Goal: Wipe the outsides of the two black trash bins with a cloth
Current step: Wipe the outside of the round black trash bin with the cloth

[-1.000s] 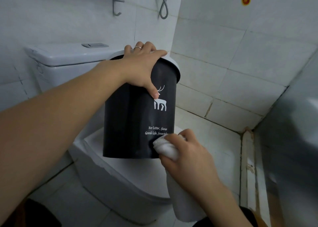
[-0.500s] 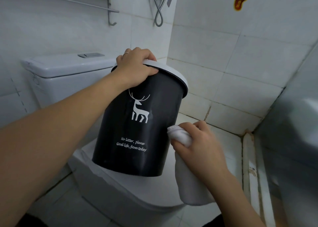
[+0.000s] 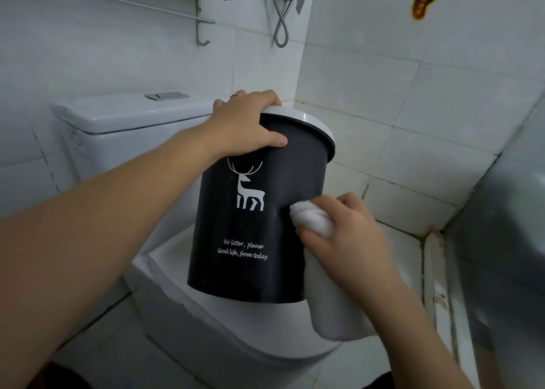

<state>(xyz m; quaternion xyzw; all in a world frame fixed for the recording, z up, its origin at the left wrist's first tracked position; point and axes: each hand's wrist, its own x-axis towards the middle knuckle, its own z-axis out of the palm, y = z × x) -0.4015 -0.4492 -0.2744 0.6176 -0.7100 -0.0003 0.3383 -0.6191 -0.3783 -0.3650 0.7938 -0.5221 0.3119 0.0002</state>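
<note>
A black trash bin with a white deer print, white lettering and a white rim stands tilted on the closed toilet lid. My left hand grips the bin's top rim, thumb on the front. My right hand holds a bunched white cloth and presses it against the bin's right side, about mid-height. The cloth's loose end hangs below my wrist. Only one bin is in view.
The toilet cistern stands behind the bin at the left. White tiled walls enclose the corner. A towel rack and a shower hose hang above. A grey surface rises at the right edge.
The bin has turned so the deer print now faces me. My right hand with the cloth moved from low on the front up to the right side.
</note>
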